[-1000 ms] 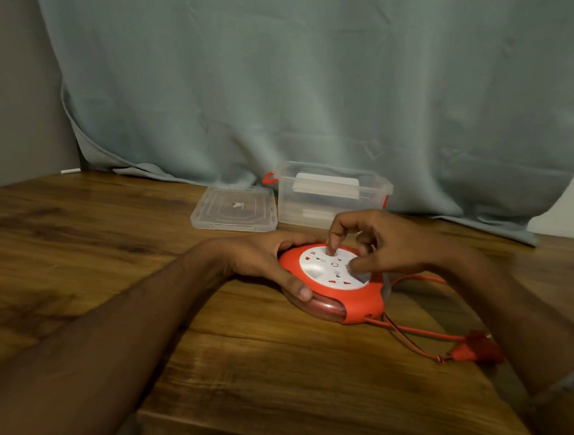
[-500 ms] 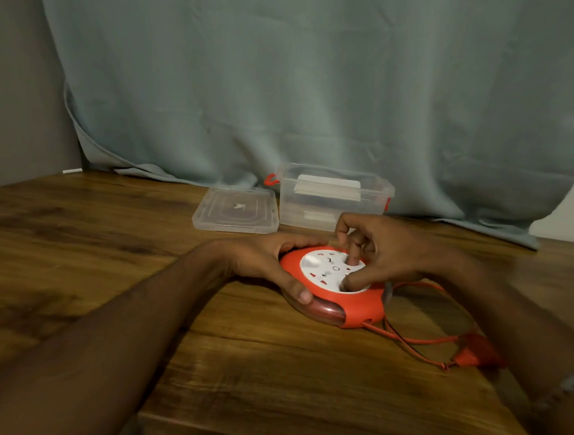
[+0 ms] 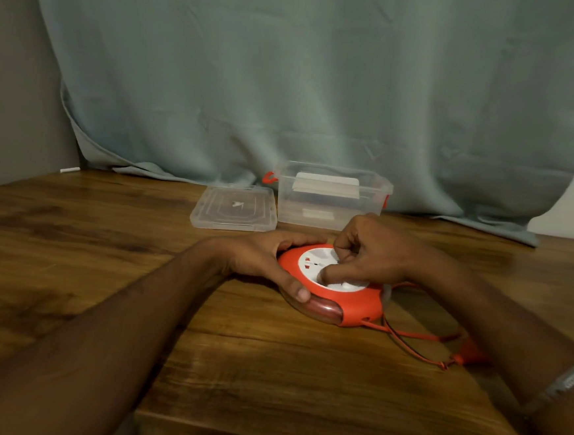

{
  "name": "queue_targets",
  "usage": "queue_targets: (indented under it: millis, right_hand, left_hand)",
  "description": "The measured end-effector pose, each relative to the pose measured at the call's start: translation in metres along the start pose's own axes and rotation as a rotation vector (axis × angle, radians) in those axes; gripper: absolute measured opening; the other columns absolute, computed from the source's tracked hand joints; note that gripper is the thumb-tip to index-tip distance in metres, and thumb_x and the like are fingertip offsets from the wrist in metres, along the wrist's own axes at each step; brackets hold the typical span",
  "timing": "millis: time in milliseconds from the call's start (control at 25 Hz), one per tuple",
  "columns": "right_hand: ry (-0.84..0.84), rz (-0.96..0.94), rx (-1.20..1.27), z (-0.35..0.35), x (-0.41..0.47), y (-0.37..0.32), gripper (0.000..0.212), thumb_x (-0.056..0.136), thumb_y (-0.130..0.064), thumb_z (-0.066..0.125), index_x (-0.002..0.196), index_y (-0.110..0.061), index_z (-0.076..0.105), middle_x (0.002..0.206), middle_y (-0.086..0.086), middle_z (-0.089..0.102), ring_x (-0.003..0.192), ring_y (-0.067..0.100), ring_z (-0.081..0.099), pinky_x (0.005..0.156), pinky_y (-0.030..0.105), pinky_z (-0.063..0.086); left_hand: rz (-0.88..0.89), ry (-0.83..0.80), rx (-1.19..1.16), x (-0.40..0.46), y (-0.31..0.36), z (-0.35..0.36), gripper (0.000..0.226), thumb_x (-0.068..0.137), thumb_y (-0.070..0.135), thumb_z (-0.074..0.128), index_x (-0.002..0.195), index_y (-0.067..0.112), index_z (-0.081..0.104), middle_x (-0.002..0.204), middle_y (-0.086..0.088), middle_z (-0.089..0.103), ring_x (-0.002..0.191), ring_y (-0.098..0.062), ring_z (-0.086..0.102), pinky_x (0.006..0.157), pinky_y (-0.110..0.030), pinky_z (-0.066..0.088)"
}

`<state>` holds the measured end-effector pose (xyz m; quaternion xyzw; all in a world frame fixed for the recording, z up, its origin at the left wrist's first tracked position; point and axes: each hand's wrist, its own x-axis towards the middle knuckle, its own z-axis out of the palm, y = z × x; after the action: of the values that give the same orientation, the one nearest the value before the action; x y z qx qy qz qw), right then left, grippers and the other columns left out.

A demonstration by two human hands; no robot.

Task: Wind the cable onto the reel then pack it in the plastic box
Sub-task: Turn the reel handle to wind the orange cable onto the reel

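Note:
An orange cable reel (image 3: 357, 307) with a white socket face lies flat on the wooden table (image 3: 266, 370). My left hand (image 3: 261, 261) wraps around the reel's left rim, thumb on the front edge. My right hand (image 3: 368, 254) rests curled on the white face, thumb and fingers pressed onto it. A thin orange cable (image 3: 417, 335) runs in loose loops out of the reel's right side to an orange plug (image 3: 470, 353), partly hidden by my right forearm. The clear plastic box (image 3: 331, 200) stands open behind the reel.
The box's clear lid (image 3: 235, 208) lies flat to the left of the box. A pale blue curtain (image 3: 306, 81) hangs behind the table and drapes onto its back edge. The table's front edge is close below my arms.
My right hand has turned on the white face, its fingers moving from the far side round toward me. The cable loops have shifted and the plug lies slightly nearer. My left hand stays put.

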<state>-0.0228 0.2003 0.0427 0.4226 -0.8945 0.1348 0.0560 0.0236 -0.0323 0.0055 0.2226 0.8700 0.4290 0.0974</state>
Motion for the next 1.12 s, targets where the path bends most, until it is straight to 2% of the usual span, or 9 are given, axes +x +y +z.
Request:
queue_targets:
  millis: [240, 400, 560, 640, 680, 760, 840, 1000, 1120]
  right_hand:
    - [0.023, -0.032, 0.016, 0.011, 0.007, -0.003, 0.053, 0.085, -0.048, 0.076, 0.052, -0.011, 0.056, 0.051, 0.009, 0.055, 0.048, 0.018, 0.049, 0.053, 0.042, 0.04]
    - [-0.021, -0.088, 0.249, -0.001, 0.005, 0.011, 0.013, 0.077, -0.02, 0.08, 0.073, -0.02, 0.067, 0.064, -0.006, 0.063, 0.056, 0.008, 0.05, 0.06, 0.033, 0.043]
    - [-0.188, -0.067, 0.225, -0.016, -0.001, 0.02, 0.04, 0.078, 0.003, 0.078, 0.11, -0.02, 0.072, 0.061, -0.024, 0.064, 0.052, 0.003, 0.045, 0.055, 0.024, 0.037]
    - [-0.218, -0.069, 0.245, -0.017, 0.0, 0.022, 0.048, 0.078, 0.009, 0.079, 0.117, -0.017, 0.067, 0.081, -0.031, 0.072, 0.052, 0.001, 0.047, 0.056, 0.017, 0.039]
    - [-0.223, -0.062, 0.302, -0.016, 0.001, 0.024, 0.053, 0.076, 0.009, 0.081, 0.118, -0.017, 0.062, 0.098, -0.023, 0.077, 0.055, 0.004, 0.048, 0.057, 0.019, 0.041]
    - [-0.219, -0.047, 0.374, -0.013, 0.001, 0.03, 0.063, 0.07, 0.004, 0.087, 0.116, -0.019, 0.051, 0.113, -0.003, 0.079, 0.059, 0.013, 0.049, 0.056, 0.026, 0.044]
    - [-0.189, -0.029, 0.363, -0.011, 0.001, 0.034, 0.067, 0.066, -0.004, 0.092, 0.11, -0.022, 0.046, 0.107, 0.004, 0.079, 0.06, 0.013, 0.05, 0.055, 0.028, 0.045]
    - [-0.134, -0.015, 0.297, -0.008, 0.001, 0.025, 0.053, 0.065, -0.012, 0.097, 0.092, -0.018, 0.051, 0.086, 0.002, 0.075, 0.058, 0.003, 0.054, 0.053, 0.019, 0.043]
    - [-0.111, -0.048, 0.248, -0.006, 0.0, 0.018, 0.044, 0.067, -0.014, 0.094, 0.071, -0.016, 0.051, 0.067, 0.0, 0.058, 0.055, 0.005, 0.047, 0.053, 0.02, 0.037]
  left_hand:
    - [0.021, -0.025, 0.002, 0.002, -0.001, 0.0, 0.082, 0.08, 0.003, 0.088, 0.14, 0.045, 0.052, 0.136, 0.025, 0.067, 0.128, -0.001, 0.063, 0.103, -0.02, 0.052]
    - [-0.009, 0.003, -0.001, 0.003, -0.006, -0.002, 0.09, 0.075, 0.016, 0.094, 0.147, 0.044, 0.048, 0.141, 0.022, 0.064, 0.127, 0.005, 0.061, 0.108, -0.019, 0.049]
    - [-0.013, -0.001, 0.003, 0.005, -0.006, -0.002, 0.094, 0.064, 0.034, 0.096, 0.143, 0.051, 0.048, 0.145, 0.021, 0.061, 0.132, -0.002, 0.06, 0.111, -0.024, 0.049]
    - [-0.014, -0.011, 0.004, 0.005, -0.005, -0.002, 0.092, 0.068, 0.029, 0.096, 0.143, 0.05, 0.047, 0.144, 0.022, 0.062, 0.132, -0.002, 0.059, 0.11, -0.022, 0.049]
    - [-0.018, -0.013, 0.009, 0.004, -0.005, -0.002, 0.091, 0.073, 0.023, 0.095, 0.145, 0.048, 0.046, 0.142, 0.023, 0.061, 0.13, 0.0, 0.06, 0.106, -0.018, 0.05]
    - [-0.026, -0.007, 0.025, 0.003, -0.004, -0.002, 0.095, 0.076, 0.018, 0.093, 0.152, 0.041, 0.042, 0.14, 0.027, 0.058, 0.127, 0.007, 0.058, 0.1, -0.011, 0.048]
    - [-0.029, -0.002, 0.042, 0.001, -0.002, -0.001, 0.099, 0.075, 0.018, 0.093, 0.156, 0.037, 0.039, 0.139, 0.029, 0.055, 0.125, 0.01, 0.056, 0.097, -0.007, 0.047]
    - [-0.044, -0.011, 0.045, 0.001, 0.0, -0.003, 0.09, 0.077, 0.013, 0.092, 0.145, 0.046, 0.044, 0.135, 0.033, 0.055, 0.123, 0.012, 0.056, 0.096, -0.004, 0.045]
    - [-0.036, -0.013, 0.035, 0.001, -0.004, -0.002, 0.107, 0.064, 0.031, 0.097, 0.156, 0.038, 0.042, 0.146, 0.027, 0.056, 0.131, 0.007, 0.056, 0.108, -0.015, 0.046]
